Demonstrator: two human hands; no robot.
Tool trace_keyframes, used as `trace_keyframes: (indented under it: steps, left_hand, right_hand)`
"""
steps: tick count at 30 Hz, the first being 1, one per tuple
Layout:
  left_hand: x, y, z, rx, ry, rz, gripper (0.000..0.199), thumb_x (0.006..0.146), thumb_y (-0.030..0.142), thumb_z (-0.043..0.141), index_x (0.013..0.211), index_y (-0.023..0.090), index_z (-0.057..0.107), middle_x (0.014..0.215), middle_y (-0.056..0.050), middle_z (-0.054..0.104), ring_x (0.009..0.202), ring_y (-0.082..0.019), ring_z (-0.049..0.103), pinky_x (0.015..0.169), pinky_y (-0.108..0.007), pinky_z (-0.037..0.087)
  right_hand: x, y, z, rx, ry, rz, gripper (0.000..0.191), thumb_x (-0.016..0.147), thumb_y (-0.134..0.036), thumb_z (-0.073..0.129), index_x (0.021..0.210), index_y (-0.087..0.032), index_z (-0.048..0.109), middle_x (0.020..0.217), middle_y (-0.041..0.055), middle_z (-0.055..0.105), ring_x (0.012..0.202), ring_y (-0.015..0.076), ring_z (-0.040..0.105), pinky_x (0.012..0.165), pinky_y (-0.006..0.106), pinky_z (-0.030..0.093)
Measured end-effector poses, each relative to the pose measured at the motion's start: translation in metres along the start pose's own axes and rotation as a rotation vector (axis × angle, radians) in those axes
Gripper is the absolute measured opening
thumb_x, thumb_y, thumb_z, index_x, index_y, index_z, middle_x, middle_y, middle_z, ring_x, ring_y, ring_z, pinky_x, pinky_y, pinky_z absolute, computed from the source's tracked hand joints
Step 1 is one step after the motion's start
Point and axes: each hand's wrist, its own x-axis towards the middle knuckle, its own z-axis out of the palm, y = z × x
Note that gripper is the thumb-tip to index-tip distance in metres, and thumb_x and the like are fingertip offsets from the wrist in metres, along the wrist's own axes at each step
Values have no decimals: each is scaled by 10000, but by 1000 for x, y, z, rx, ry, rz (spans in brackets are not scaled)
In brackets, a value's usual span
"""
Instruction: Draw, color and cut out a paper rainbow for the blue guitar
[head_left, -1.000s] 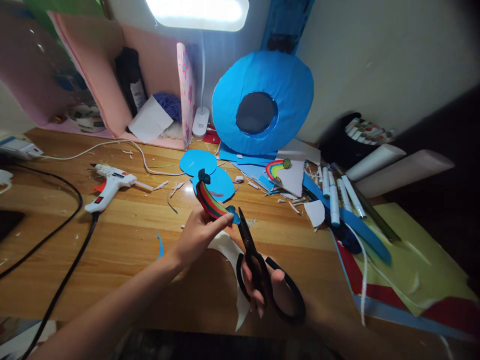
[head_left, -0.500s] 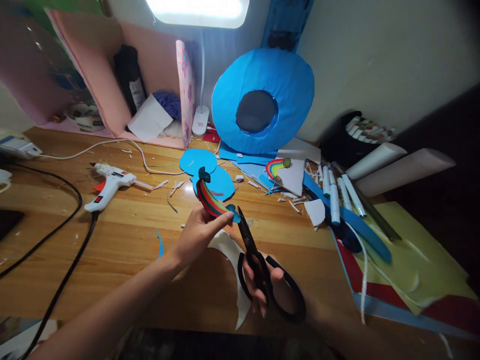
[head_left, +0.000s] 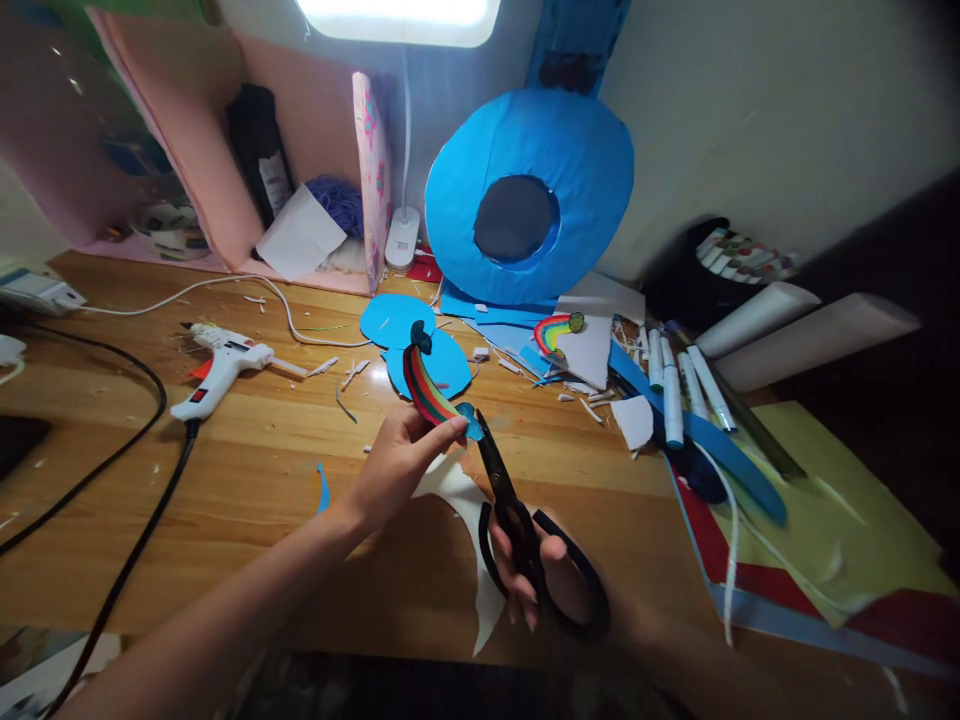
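Note:
Between thumb and fingers, my left hand (head_left: 401, 460) pinches a curved paper rainbow (head_left: 429, 388) that has a dark cloud at its top end and a blue one at its lower end. My right hand (head_left: 536, 575) is wrapped round the handles of black scissors (head_left: 499, 470). The scissor blades look nearly closed, and their tips are beside the blue cloud. Below the hands lies a curved white paper offcut (head_left: 469, 497). Behind the rainbow are blue paper ovals (head_left: 442, 362) on the wooden table (head_left: 255, 540).
A white glue gun (head_left: 225, 370) with a black cord lies at left. A blue disc (head_left: 600, 190) stands at the back. Another rainbow (head_left: 549, 332) rests on scraps. Markers (head_left: 672, 400) and yellow paper (head_left: 847, 500) are at right.
The rainbow in my left hand has turned slightly, its dark cloud end shifting right and up. The scissors have stayed nearly where they were, their tips beside the blue cloud.

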Motion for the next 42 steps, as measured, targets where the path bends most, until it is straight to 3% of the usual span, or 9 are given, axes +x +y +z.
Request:
trace_keyframes:
  steps: [3, 10, 18, 25, 42]
  left_hand:
    - [0, -1, -1, 2, 22, 3, 280, 748, 374, 664, 583, 157, 603, 535, 21, 531, 519, -97, 438, 499, -223, 326]
    - [3, 0, -2, -58, -50, 13, 192, 751, 324, 642, 659, 157, 621, 608, 19, 607, 555, -90, 504, 533, -203, 375]
    - [3, 0, -4, -76, -91, 5, 160, 730, 293, 661, 670, 148, 629, 602, 19, 611, 581, -99, 541, 561, -205, 407]
    - [2, 1, -3, -64, -104, 7, 164, 744, 299, 656, 694, 145, 631, 620, 16, 611, 592, -100, 536, 564, -210, 394]
    - [0, 1, -2, -34, -147, -10, 180, 723, 307, 675, 672, 142, 625, 613, 14, 592, 591, -108, 517, 569, -226, 378]
  right_hand:
    - [-1, -4, 2, -5, -1, 0, 668, 669, -792, 516, 841, -147, 520, 548, -58, 465, 409, 49, 443, 389, 156, 409]
    - [-1, -7, 5, -39, 19, 32, 699, 641, -822, 505, 818, -146, 514, 507, -65, 442, 389, 63, 436, 368, 182, 398]
    - [2, -4, 4, -54, 15, -35, 760, 609, -883, 390, 813, -159, 501, 504, -82, 411, 359, 36, 373, 355, 143, 370]
    - [4, -16, 15, -25, 21, -31, 769, 550, -894, 455, 768, -157, 496, 505, -77, 407, 361, 35, 345, 347, 152, 378]
    - [-1, -13, 8, -72, 3, 18, 773, 577, -891, 429, 825, -163, 497, 542, -70, 415, 409, 50, 380, 426, 180, 424]
